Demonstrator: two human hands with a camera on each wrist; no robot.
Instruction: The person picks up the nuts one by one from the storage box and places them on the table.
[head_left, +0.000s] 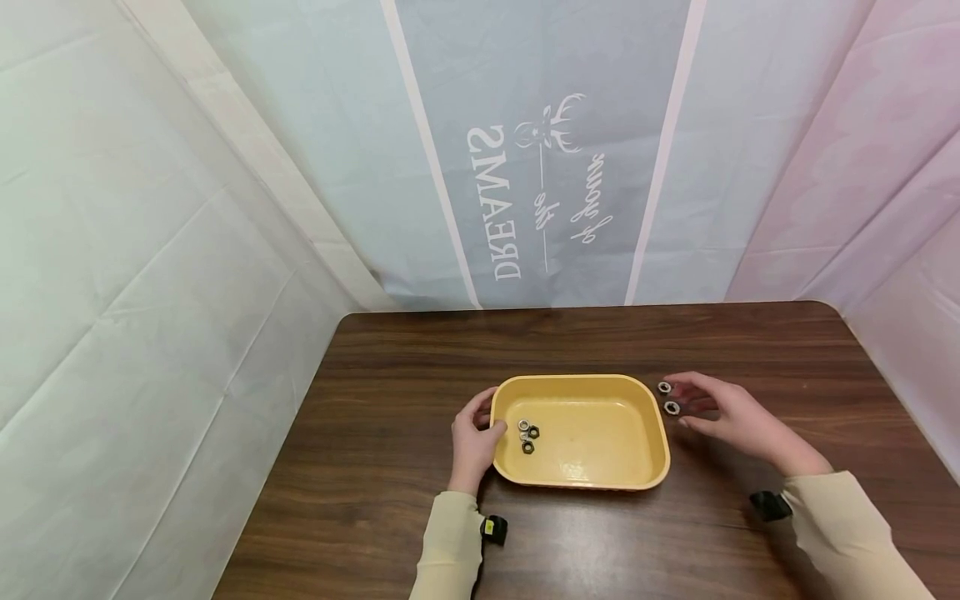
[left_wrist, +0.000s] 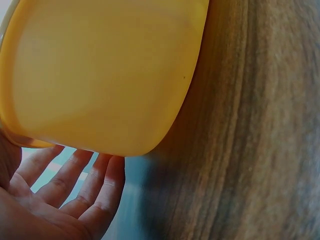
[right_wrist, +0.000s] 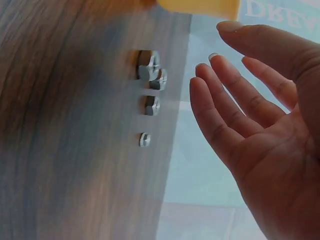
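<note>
A yellow plastic tray sits on the table, with several metal hex nuts lying inside near its left end. My left hand grips the tray's left side, thumb over the rim and fingers against the outer wall. Just beyond the tray's right end, my right hand hovers with its fingers spread and loosely bent. Beside its fingertips lie two nuts in the head view. The right wrist view shows several nuts of differing sizes on the table, and the palm holds nothing.
The dark wood-grain table reaches back to a hanging printed cloth. Pale fabric covers the left side. A dark wrist camera is strapped at the right wrist, and another at the left.
</note>
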